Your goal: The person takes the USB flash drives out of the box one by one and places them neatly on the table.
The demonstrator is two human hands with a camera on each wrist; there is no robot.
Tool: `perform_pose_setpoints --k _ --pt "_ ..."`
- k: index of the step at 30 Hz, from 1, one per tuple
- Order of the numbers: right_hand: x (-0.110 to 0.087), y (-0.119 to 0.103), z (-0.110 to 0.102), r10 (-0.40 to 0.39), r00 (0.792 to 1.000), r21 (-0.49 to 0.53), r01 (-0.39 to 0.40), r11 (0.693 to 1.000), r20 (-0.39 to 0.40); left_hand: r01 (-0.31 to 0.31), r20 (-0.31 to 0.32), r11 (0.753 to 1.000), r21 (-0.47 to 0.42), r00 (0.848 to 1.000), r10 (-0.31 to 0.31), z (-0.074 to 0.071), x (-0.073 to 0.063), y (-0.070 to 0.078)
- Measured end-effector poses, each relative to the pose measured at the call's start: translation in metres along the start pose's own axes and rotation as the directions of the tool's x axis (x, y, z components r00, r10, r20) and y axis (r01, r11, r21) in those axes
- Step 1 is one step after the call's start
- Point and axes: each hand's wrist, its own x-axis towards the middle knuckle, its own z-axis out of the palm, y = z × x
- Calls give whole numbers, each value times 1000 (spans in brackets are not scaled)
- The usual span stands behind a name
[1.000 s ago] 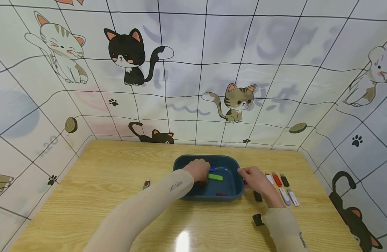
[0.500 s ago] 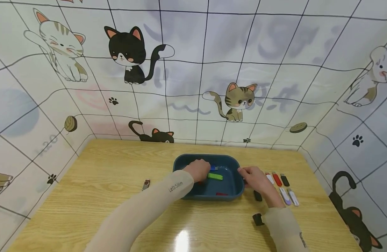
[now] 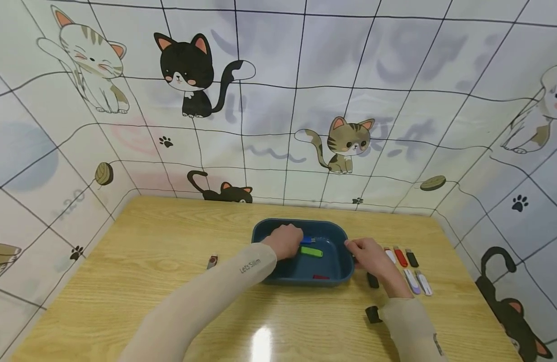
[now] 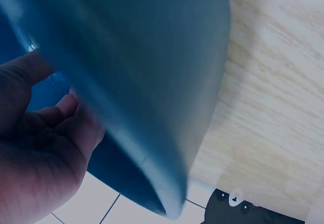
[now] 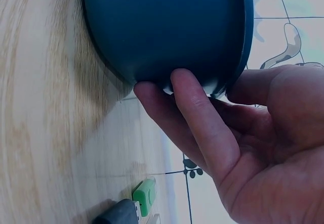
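Observation:
A dark blue plastic bin (image 3: 301, 282) stands on the wooden table. My left hand (image 3: 285, 242) reaches inside its left half, fingers bent; in the left wrist view the bin's rim hides the fingertips, and I cannot tell if they hold anything. My right hand (image 3: 368, 257) grips the bin's right end, thumb at the rim and fingers (image 5: 190, 90) against the outer wall. On the bin's floor lie a blue USB stick (image 3: 308, 240) and a bright green one (image 3: 311, 252), both close to my left hand. A dark red piece (image 3: 321, 277) lies by the front wall.
Right of the bin, USB sticks lie in rows, among them a red one (image 3: 400, 256), a black one (image 3: 411, 258) and a purple-and-white one (image 3: 412, 282). A silver-and-brown USB stick (image 3: 212, 261) lies to the left. Cat-printed cloth walls (image 3: 269, 115) surround the table.
The red item beside my left hand in the bin has gone from sight. Both hands stay nearly where they were; the head view has shifted slightly.

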Motion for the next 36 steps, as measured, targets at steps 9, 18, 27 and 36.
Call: perform_pose_setpoints --k 9,18,27,36 --pt "-1 1 -1 -8 1000 -19 8 1000 0 -54 -47 998 14 997 54 -6 -3 -4" --pt "0 1 -1 -12 1000 -26 12 1000 5 -81 -68 996 -22 995 79 -18 -13 -11" --pt "0 1 0 -2 1000 -25 2 1000 1 -81 -125 995 -51 989 74 -25 -18 -22" --pt "0 0 0 -7 1000 -35 7 999 2 -96 -186 987 -126 980 72 -42 -34 -29"
